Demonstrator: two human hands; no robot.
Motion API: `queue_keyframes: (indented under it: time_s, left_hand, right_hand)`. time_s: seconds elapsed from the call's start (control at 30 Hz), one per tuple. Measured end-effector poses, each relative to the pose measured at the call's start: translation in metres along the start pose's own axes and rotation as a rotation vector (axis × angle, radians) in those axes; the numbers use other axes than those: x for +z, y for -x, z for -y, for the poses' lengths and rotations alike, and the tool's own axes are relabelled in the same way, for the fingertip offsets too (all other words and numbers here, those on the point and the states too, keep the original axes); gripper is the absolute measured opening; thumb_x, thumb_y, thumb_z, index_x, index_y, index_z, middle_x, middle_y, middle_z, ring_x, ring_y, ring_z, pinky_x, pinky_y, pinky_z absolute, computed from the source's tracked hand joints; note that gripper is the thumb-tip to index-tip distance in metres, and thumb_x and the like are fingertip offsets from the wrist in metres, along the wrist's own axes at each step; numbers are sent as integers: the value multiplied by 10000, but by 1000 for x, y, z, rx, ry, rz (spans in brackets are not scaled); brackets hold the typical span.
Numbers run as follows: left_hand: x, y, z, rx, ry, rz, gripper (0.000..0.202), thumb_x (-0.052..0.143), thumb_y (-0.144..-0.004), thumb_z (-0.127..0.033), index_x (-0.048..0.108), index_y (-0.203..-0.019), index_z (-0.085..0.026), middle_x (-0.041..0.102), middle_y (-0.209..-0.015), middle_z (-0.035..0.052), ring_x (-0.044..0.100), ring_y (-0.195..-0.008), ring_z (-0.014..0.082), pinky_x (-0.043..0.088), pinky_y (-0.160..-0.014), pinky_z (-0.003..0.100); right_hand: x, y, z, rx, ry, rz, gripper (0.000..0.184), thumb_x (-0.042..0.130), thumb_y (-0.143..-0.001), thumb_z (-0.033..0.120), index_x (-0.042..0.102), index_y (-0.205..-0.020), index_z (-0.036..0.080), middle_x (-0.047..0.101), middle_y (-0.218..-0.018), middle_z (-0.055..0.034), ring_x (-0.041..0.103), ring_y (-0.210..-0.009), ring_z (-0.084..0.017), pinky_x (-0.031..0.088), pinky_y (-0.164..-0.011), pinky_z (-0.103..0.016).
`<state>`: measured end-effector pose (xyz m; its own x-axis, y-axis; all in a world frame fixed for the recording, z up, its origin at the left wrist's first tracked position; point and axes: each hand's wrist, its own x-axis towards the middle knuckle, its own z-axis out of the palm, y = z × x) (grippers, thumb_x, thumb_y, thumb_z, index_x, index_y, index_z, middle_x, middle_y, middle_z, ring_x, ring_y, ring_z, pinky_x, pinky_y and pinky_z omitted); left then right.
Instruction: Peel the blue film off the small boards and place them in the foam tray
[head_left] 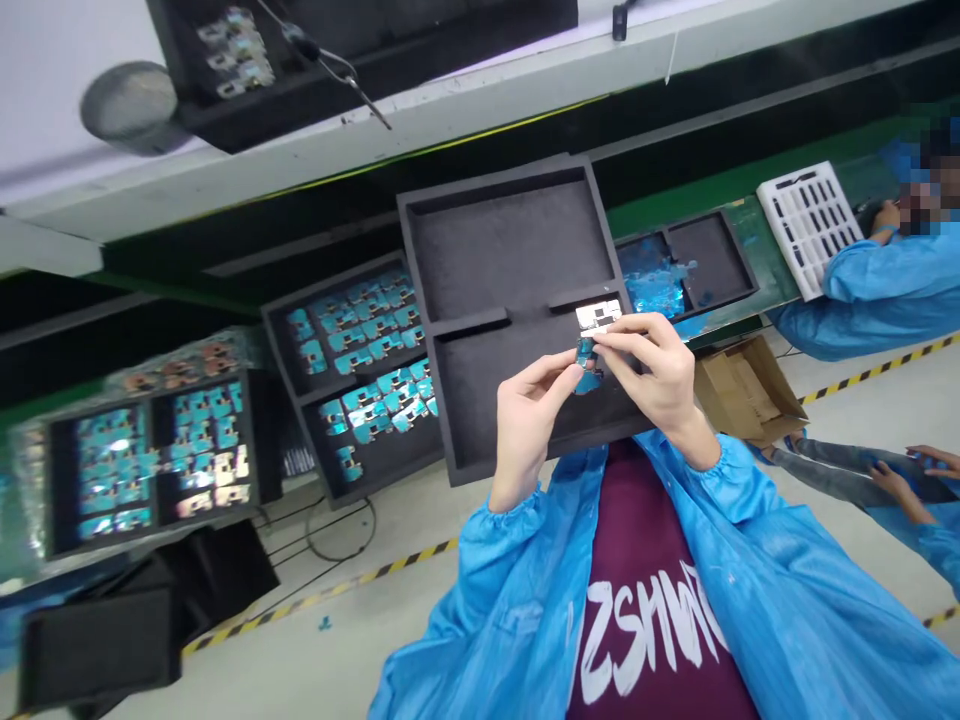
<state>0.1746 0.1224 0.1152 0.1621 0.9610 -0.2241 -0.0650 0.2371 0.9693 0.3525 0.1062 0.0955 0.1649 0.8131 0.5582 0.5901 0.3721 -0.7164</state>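
Both hands meet over a black foam tray (495,250) with two hollow compartments. My right hand (660,375) pinches a small silver metal part (598,316) at its fingertips. My left hand (529,420) is closed in a pinch on a strip of blue film (586,362) that hangs from the underside of that part. The two hands nearly touch at the fingertips. Blue smock sleeves cover both forearms.
A black tray (352,380) full of blue-filmed parts lies left of the foam tray, another tray (142,465) farther left. A tray with peeled blue film (679,270) sits to the right, a cardboard box (746,390) below it. A co-worker in blue (892,285) handles a white grid tray (810,225).
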Motion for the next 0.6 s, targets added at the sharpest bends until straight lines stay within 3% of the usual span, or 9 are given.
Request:
queue_keyframes:
  time_s: [0.13, 0.27, 0.47, 0.6]
  left_hand:
    - [-3, -4, 7, -91, 69, 35, 330, 964, -807, -434, 895, -1056, -228, 861, -1064, 93, 815, -1035, 281, 676, -868, 382]
    - [-5, -8, 14, -169, 168, 77, 409, 993, -767, -468, 882, -1060, -206, 854, -1061, 99, 809, -955, 258, 678, -780, 358]
    - [-10, -16, 22, -280, 284, 141, 466, 1006, -760, -496, 842, -1098, -221, 833, -1155, 70, 774, -865, 178, 671, -703, 276]
    - [-7, -19, 21, -326, 377, 144, 474, 1022, -751, -483, 843, -1114, -236, 826, -1110, 30, 748, -850, 129, 660, -711, 214]
  right_hand:
    - [-4, 0, -2, -118, 146, 8, 157, 673, -1088, 253, 827, -1079, 280, 778, -1053, -66, 738, -991, -223, 668, -898, -398]
    - [-10, 5, -10, -297, 256, 93, 190, 637, -1104, 226, 816, -1152, 268, 801, -1086, -65, 732, -995, -225, 652, -896, -376]
    - [-17, 10, -14, -398, 227, 189, 247, 586, -1115, 176, 801, -1195, 269, 812, -1169, -49, 736, -1027, -219, 654, -914, -376]
    - [-24, 9, -6, -489, 183, 183, 215, 639, -1044, 58, 788, -1151, 171, 810, -1098, -93, 723, -1032, -226, 647, -893, -351]
